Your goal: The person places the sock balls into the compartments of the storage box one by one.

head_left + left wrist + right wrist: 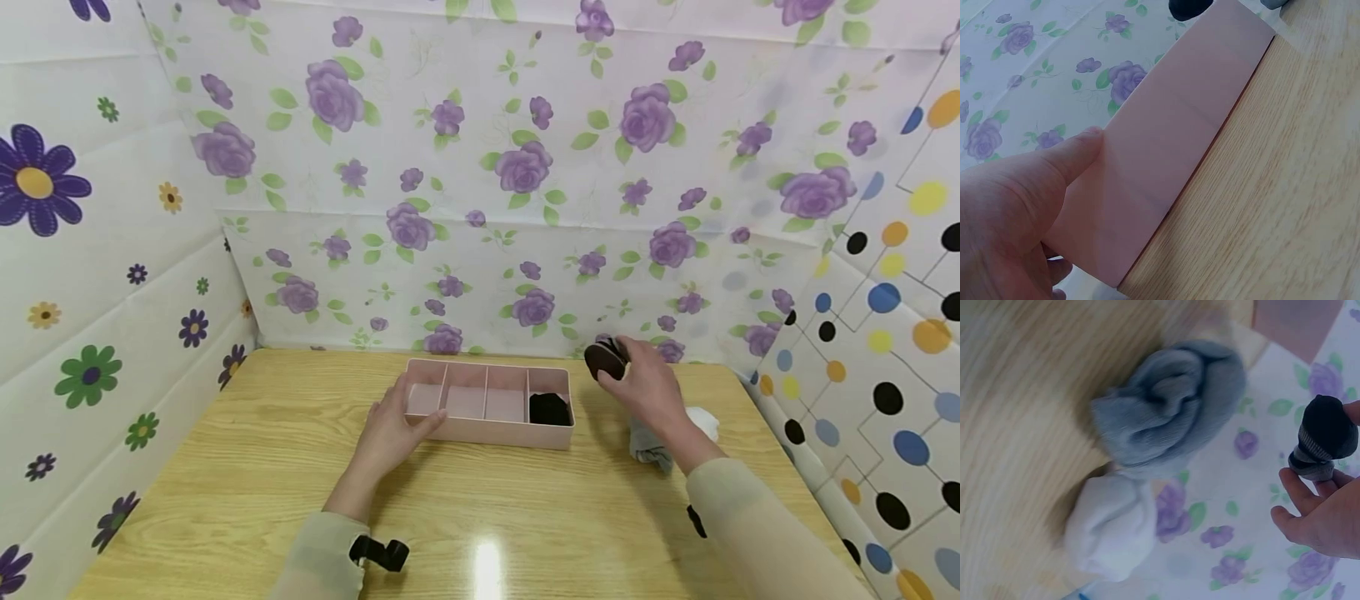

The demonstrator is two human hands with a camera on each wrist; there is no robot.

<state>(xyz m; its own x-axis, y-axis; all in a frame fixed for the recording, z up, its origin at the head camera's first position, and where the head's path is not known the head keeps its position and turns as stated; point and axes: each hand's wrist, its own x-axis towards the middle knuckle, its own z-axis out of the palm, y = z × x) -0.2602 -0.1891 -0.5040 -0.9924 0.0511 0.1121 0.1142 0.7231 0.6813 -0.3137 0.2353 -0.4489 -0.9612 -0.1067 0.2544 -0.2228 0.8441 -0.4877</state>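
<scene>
Wooden table (555,508) before rose-print wall (480,192), left hand (392,431) around one end of pink box (498,432), right hand (651,386) around dark bundle (605,360).

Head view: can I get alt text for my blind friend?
A person's right hand holds a dark bundle over a wooden table, and the left hand grips a pink box. Its rightmost of four compartments holds a black bundle; a grey bundle and a white bundle lie at right.

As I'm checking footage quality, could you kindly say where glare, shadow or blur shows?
Head view: bright glare on the table, low in frame; left wrist view: a thin dark shadow under the pink box; right wrist view: the table's grain looks smeared, with shadow beside the white bundle.
</scene>
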